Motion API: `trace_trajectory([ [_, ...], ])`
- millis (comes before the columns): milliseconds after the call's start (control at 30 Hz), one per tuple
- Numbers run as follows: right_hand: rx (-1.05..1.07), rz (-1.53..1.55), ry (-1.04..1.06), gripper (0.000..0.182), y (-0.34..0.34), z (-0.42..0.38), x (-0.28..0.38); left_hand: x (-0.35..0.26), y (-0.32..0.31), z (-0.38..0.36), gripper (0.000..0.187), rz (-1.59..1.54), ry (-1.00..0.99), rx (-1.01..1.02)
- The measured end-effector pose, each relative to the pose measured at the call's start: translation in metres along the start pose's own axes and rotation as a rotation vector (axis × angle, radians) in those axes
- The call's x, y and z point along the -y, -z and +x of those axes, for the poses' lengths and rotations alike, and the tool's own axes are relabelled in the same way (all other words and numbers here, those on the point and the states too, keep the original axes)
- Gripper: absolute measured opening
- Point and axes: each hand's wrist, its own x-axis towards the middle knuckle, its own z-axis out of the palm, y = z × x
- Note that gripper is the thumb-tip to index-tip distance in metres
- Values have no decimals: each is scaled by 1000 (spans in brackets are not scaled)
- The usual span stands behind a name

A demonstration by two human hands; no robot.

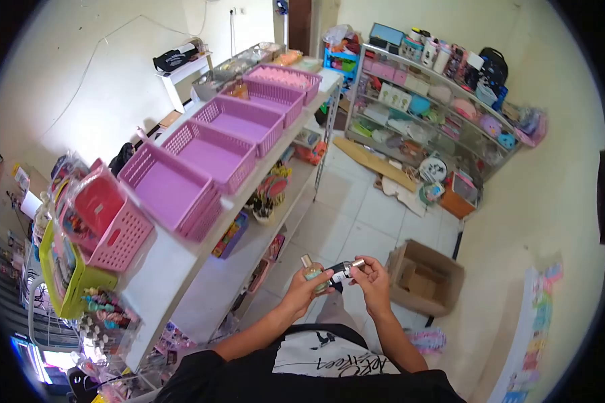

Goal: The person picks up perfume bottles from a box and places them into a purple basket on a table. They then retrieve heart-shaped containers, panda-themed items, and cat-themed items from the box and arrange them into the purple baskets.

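My left hand (302, 289) is closed around a small clear glass bottle (312, 272) with a pale green tint and a gold-coloured cap; it looks like a perfume bottle. Between my two hands lies a black bottle (340, 272) with a white label, tilted nearly level. My right hand (375, 282) has its fingers closed on the silver cap (357, 264) at that bottle's right end. The left thumb and fingers touch the black bottle's other end. Both hands are in front of my body, at the right of the long white table (181, 269).
Several purple baskets (205, 158) line the white table, with a pink basket (117, 235) and a green basket (60, 275) at its near end. A cardboard box (427, 275) stands open on the tiled floor. Behind is a packed glass display shelf (423, 114); flat cardboard (373, 163) lies before it.
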Motion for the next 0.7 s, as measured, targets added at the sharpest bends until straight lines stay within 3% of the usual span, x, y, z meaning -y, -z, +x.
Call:
trace_trajectory([
  [200, 331, -18, -39, 43, 28, 143, 67, -46, -59, 95, 34, -58, -212, -114],
  [267, 440, -98, -5, 44, 17, 185, 104, -73, -81, 113, 33, -58, -415, -148],
  [433, 837, -221, 23, 48, -20, 278, 168, -130, -101, 139, 37, -37, -649, -212],
  [533, 974, -293, 117, 44, -50, 321, 193, -154, -93, 154, 25, 9, -835, -182],
  [633, 1076, -323, 211, 39, -83, 368, 221, -179, -81, 165, 19, -85, -716, -156],
  [700, 1064, -317, 328, 42, -111, 402, 244, -188, -74, 171, 17, 45, -718, -160],
])
